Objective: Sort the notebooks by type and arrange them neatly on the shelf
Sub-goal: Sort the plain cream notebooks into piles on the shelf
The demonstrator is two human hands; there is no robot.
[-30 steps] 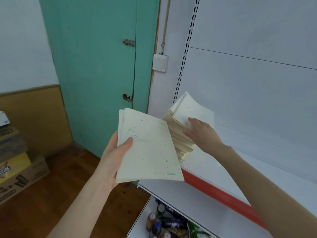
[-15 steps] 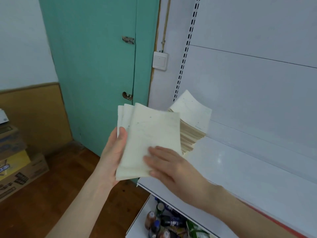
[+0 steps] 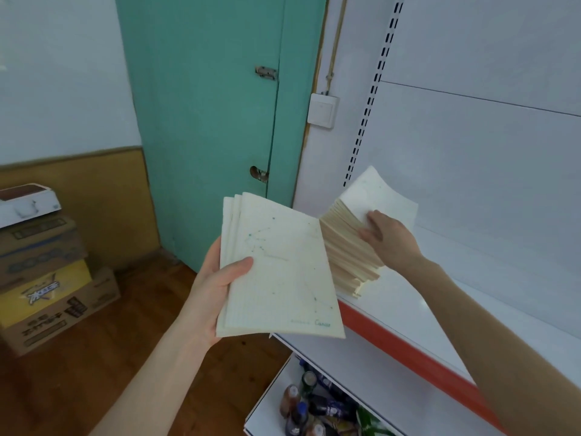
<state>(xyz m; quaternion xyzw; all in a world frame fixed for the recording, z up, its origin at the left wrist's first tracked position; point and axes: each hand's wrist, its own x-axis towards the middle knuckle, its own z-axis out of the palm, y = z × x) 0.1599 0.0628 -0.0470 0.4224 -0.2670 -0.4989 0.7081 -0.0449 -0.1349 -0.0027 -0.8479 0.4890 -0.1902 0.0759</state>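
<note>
Left hand (image 3: 217,294): grips a few cream notebooks (image 3: 279,272), thumb across the front cover, fingers hidden behind; they are fanned, left edges stepped. Top cover: teal dots joined by faint lines, like a star chart; teal script at lower right reads "Cancer"; the small grey print beside it is too fine to read.

Right hand (image 3: 390,237): pinches the top of the stack (image 3: 349,256), fingers on the uppermost cover, thumb against the page edges. Stack sits at the left end of the shelf (image 3: 440,303), leaning, upper covers curling up; notebooks in my left hand are held in front of it, off the shelf.

Shelf: white board, red strip (image 3: 405,347) along the front edge, white back panel, slotted upright (image 3: 367,105); bottles (image 3: 301,404) on the tier below.

Room: teal door (image 3: 201,121); white switch (image 3: 323,110) beside it; brown wood floor (image 3: 94,372); cardboard boxes (image 3: 47,278) stacked at left, one yellow, printing unreadable.
</note>
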